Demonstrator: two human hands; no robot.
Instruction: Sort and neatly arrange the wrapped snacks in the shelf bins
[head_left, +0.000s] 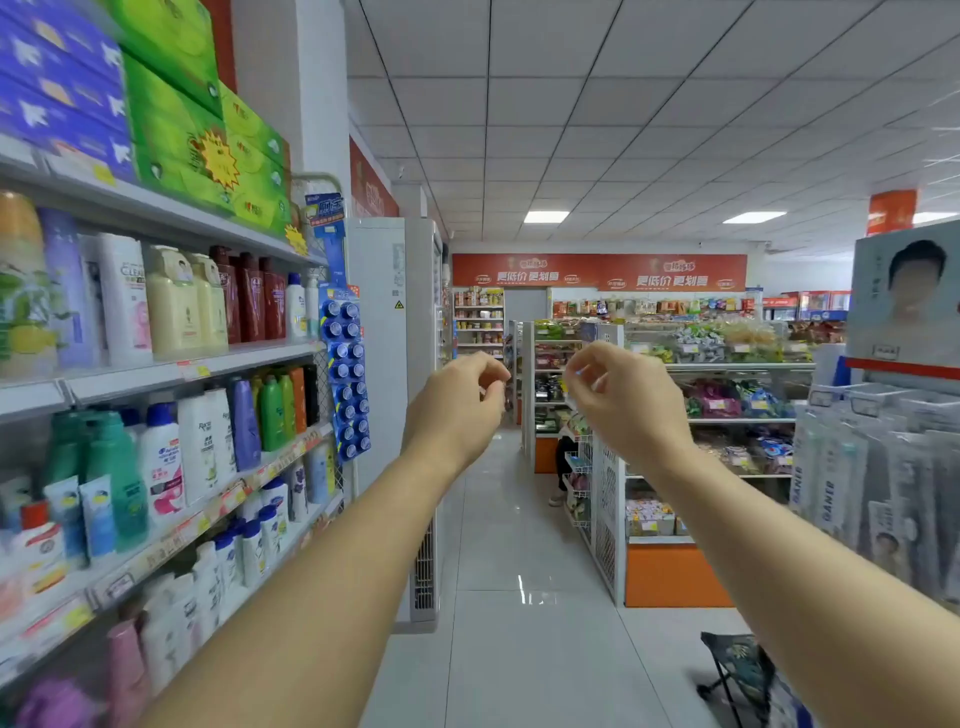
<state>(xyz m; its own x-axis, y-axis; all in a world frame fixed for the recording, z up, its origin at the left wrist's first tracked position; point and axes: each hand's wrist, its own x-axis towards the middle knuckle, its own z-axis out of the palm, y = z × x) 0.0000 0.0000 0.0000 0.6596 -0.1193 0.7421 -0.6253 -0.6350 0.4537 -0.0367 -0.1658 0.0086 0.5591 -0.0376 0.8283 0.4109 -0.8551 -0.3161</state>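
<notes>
While both arms stretch out down the aisle in the head view, the left hand (457, 402) and right hand (626, 402) hang in mid-air. Their fingers (493, 371) are curled in with the tips together against the thumbs, and no wrapper shows in either. The wrapped snacks (727, 340) lie heaped in the shelf bins (737, 366) well ahead on the right, far from both hands, so sorting is not yet begun.

The first trouble is likely on the way there. A dark folded frame (743, 670) stands on the floor low at the right and could catch a foot. The bottle shelf (156, 374) runs close along the left arm, where a swinging elbow might knock bottles down. At the bins, heaped slippery packets may spill over the front edge when one is pulled.
</notes>
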